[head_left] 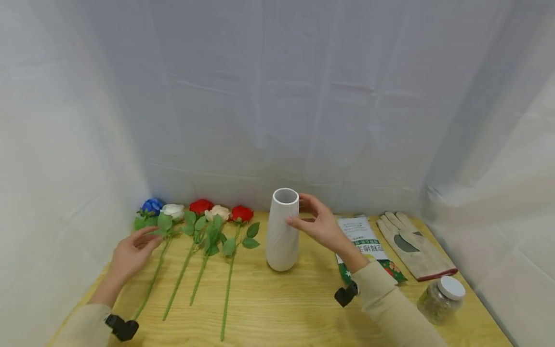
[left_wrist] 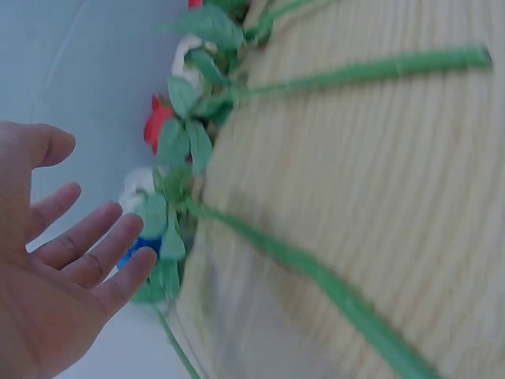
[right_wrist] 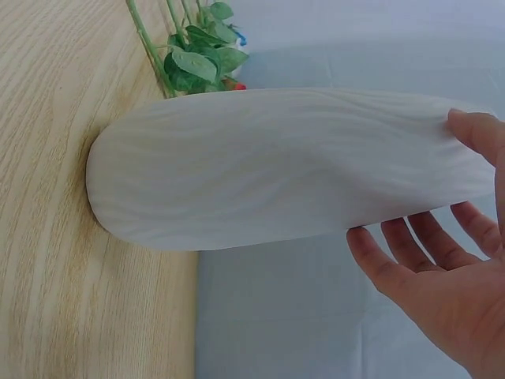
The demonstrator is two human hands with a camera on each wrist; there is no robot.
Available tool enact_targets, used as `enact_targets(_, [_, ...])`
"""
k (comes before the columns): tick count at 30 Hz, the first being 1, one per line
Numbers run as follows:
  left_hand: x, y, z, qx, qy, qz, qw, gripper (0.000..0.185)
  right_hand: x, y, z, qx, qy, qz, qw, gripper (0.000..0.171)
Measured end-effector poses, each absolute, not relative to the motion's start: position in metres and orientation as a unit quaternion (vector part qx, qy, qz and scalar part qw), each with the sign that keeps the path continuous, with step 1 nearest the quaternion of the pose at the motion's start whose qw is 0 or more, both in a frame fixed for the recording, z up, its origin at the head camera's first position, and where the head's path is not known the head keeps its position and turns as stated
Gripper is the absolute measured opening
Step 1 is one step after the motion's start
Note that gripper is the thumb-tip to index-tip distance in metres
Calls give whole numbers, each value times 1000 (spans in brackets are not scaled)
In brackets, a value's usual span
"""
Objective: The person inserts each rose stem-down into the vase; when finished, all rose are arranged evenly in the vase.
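A tall white vase (head_left: 282,236) with a rippled surface stands upright on the table. My right hand (head_left: 320,224) holds it near the top, the thumb on its front and the fingers around its side; the right wrist view shows this grip on the vase (right_wrist: 276,170) closely. At the left, my left hand (head_left: 132,253) hovers by the leaves of a white rose (head_left: 173,212) and a blue rose (head_left: 152,206). In the left wrist view the fingers of that hand (left_wrist: 71,260) are spread and loosely bent, with nothing held.
Two red roses (head_left: 201,206) (head_left: 242,213) and a cream rose (head_left: 218,213) lie along the back, stems toward the front. To the right are a printed packet (head_left: 362,238), work gloves (head_left: 414,246) and a white-lidded jar (head_left: 441,299). White curtains (head_left: 277,96) enclose the wooden table.
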State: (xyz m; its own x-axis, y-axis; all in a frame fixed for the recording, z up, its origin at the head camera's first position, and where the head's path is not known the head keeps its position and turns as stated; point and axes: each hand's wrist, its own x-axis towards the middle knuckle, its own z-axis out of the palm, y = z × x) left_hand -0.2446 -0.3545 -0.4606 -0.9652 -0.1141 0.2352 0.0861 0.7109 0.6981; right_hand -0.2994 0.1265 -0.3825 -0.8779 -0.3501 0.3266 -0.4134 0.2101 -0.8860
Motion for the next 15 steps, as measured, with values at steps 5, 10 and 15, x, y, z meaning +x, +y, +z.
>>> enact_targets(5, [-242, -376, -470, 27, -919, -365, 147, 56, -299, 126, -383, 247, -778, 577, 31, 64])
enact_targets(10, [-240, -390, -476, 56, -917, -365, 151, 57, -298, 125, -382, 246, -777, 579, 29, 64])
enact_targets(15, [-240, -396, -479, 79, -915, -371, 140, 59, -299, 126, -382, 239, -780, 578, 29, 65])
